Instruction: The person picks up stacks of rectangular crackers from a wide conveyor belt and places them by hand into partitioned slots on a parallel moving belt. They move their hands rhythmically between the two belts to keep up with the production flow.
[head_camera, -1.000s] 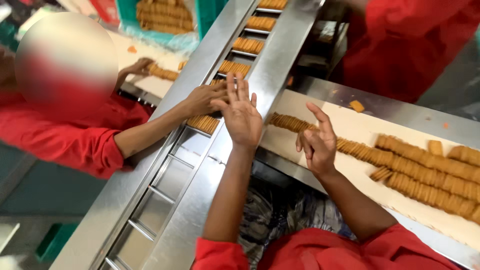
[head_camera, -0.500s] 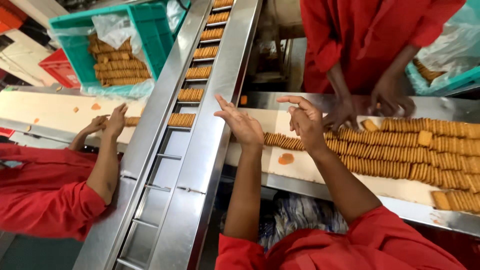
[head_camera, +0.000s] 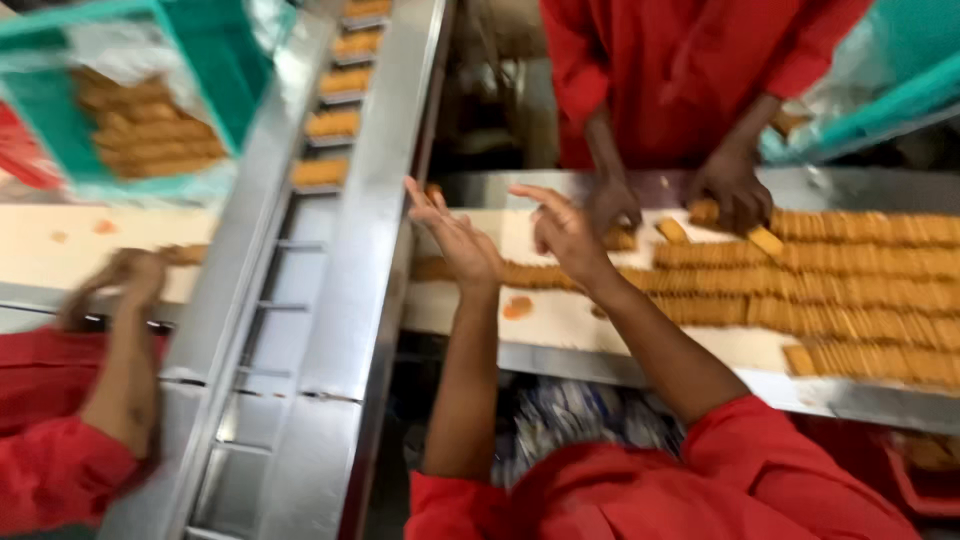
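Belt (head_camera: 560, 320) biscuits (head_camera: 850, 260); biscuit-filled crate (head_camera: 210, 60); open hands (head_camera: 565, 235).

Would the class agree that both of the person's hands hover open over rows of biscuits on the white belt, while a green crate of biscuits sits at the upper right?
Not quite. The head view shows the left hand and right hand open over the rows of biscuits on the white belt, but the green crate of biscuits sits at the upper left, not the upper right.

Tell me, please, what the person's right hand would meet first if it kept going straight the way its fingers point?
Probably the co-worker's hand across the belt; the right hand points up and away over the biscuit row, though depth is unclear.
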